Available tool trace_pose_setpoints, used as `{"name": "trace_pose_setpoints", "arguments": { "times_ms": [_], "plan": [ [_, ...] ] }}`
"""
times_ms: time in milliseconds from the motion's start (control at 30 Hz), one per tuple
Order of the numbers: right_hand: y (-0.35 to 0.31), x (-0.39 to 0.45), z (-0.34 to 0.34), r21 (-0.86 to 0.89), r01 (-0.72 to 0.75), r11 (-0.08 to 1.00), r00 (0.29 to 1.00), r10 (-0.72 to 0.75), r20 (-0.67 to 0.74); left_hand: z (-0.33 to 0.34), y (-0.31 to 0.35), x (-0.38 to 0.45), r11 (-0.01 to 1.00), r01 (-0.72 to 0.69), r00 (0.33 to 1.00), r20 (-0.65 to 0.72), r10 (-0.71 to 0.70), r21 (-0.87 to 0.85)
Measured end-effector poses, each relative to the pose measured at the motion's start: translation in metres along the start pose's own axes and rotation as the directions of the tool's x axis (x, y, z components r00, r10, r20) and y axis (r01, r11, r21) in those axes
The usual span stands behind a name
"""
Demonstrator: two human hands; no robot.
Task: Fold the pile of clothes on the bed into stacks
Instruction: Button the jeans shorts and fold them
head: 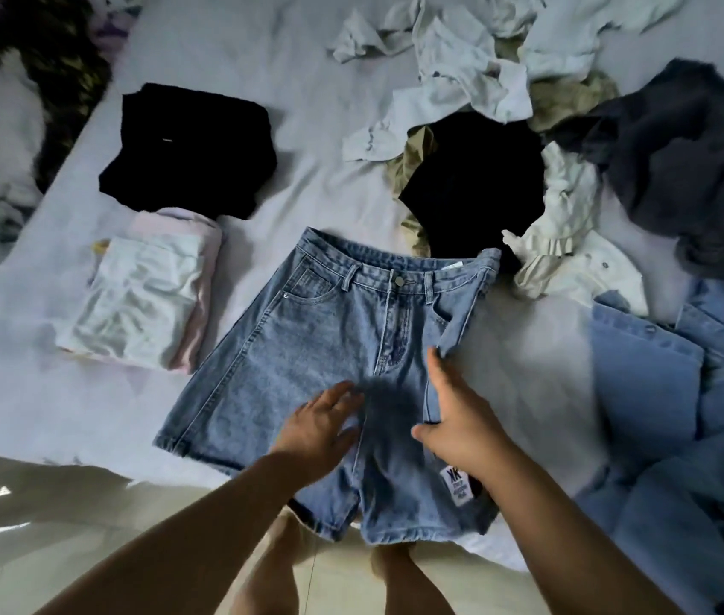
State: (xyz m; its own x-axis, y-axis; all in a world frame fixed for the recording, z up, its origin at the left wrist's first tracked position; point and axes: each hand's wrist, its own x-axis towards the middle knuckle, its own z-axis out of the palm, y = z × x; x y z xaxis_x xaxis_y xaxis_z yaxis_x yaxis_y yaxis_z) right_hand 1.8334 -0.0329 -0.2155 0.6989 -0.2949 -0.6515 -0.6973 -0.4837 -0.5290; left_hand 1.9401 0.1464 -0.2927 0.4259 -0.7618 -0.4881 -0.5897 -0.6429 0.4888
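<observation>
Denim shorts (pixel 329 361) lay flat at the bed's (pixel 298 170) near edge, hems overhanging. The step looked like folding right half over left; best to align side seams, then smooth. Left hand (pixel 324 426) rested flat, fingers straight, holding nothing. Right hand (pixel 458 419) apparently gripped the folded-in right edge; fingers hidden.

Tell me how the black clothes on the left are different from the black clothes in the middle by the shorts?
The left black garment is folded into a neat block; the middle black garment lies loose and unfolded. The left one sits alone on bare sheet, just touching the folded pale stack; the middle one is tangled among white and olive clothes in the pile, with the denim shorts overlapping its near edge. Both are plain black and lie on the bed.
</observation>
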Motion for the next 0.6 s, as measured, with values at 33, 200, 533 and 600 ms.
{"name": "trace_pose_setpoints", "arguments": {
  "times_ms": [33, 200, 533, 600],
  "plan": [
    [-0.015, 0.000, 0.003, 0.002, 0.010, 1.000, 1.000, -0.010, -0.004, -0.013, -0.007, -0.004, 0.997, 0.035, 0.998, -0.050, -0.038, -0.065],
    [-0.092, 0.023, 0.039, 0.001, 0.081, 0.997, 0.995, -0.080, -0.059, -0.077, -0.061, -0.022, 0.899, 0.191, 0.920, -0.246, -0.304, -0.393],
    [-0.191, 0.081, 0.137, 0.142, 0.196, 0.970, 0.974, -0.210, 0.089, -0.125, -0.162, -0.041, 0.836, 0.263, 0.907, -0.174, -0.385, -0.481],
    [-0.186, 0.087, 0.145, 0.124, 0.226, 0.966, 0.974, -0.225, -0.024, -0.125, -0.173, -0.039, 0.845, 0.247, 0.912, -0.180, -0.367, -0.474]
  ]
}}
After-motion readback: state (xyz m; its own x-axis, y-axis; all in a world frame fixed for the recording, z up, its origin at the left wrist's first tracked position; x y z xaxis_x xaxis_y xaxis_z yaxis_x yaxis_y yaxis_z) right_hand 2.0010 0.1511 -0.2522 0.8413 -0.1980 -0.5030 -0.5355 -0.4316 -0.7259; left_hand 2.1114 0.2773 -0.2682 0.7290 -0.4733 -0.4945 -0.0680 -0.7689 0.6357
